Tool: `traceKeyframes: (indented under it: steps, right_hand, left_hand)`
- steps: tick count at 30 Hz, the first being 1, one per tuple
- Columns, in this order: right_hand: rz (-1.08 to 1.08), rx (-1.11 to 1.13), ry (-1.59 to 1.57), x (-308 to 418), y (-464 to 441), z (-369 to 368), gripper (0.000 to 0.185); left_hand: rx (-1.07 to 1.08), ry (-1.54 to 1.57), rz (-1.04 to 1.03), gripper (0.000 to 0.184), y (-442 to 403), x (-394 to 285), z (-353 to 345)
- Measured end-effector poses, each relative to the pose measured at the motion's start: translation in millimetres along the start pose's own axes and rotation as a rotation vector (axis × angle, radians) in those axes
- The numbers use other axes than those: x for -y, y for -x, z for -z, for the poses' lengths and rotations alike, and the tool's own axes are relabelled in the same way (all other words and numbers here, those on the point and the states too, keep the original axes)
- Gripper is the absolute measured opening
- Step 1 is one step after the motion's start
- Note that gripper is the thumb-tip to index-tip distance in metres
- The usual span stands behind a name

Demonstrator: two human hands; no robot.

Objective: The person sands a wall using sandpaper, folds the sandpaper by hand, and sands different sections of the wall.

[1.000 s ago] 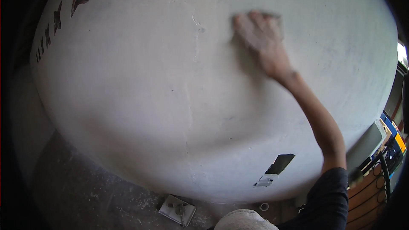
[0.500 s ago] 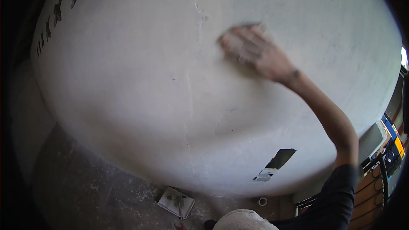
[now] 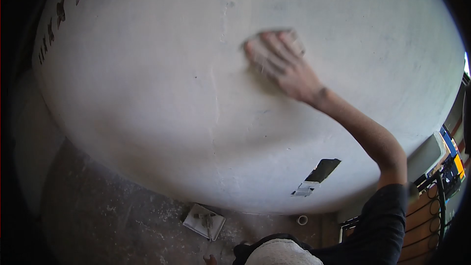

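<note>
My right hand (image 3: 282, 64) presses against a large pale wall (image 3: 147, 68), its fingers bent over a thin, dark-edged sheet that looks like sandpaper (image 3: 247, 47). Much of the sheet is hidden under the fingers, which are slightly blurred and whitish with dust. A rough vertical seam (image 3: 215, 93) runs down the wall just left of the hand. At the bottom edge only the fingers of my left hand (image 3: 210, 260) show, slightly apart, with nothing visible in them.
A pale tray (image 3: 189, 222) with a tool on it lies on the dusty floor (image 3: 122, 216). A white ring-shaped piece (image 3: 302, 220) sits near the wall's foot. The wall has a dark rectangular opening (image 3: 326, 169) low down. Black metal scrollwork (image 3: 434, 206) stands at right.
My right hand has shifted slightly left on the wall, still pressed to it. The view has tilted a little, and more of my left fingers shows at the bottom.
</note>
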State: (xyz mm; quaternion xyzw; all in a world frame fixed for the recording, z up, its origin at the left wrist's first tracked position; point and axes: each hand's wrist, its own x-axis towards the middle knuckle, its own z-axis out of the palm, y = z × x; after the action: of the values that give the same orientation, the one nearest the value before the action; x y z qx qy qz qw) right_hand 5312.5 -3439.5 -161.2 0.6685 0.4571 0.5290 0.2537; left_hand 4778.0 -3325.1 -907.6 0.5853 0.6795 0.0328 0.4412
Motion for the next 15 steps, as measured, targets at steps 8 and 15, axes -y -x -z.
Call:
traceKeyframes:
  steps: [8, 15]
  right_hand:
    - [-0.209, -0.231, -0.219, -23, -8, -1, 0.06]
    - [-0.206, -0.153, 0.096, -81, -11, 14, 0.054]
  left_hand:
    - [0.029, 0.043, 0.032, 0.116, 2, 3, 8]
    - [0.066, 0.091, 0.043, 0.117, 6, -16, 2]
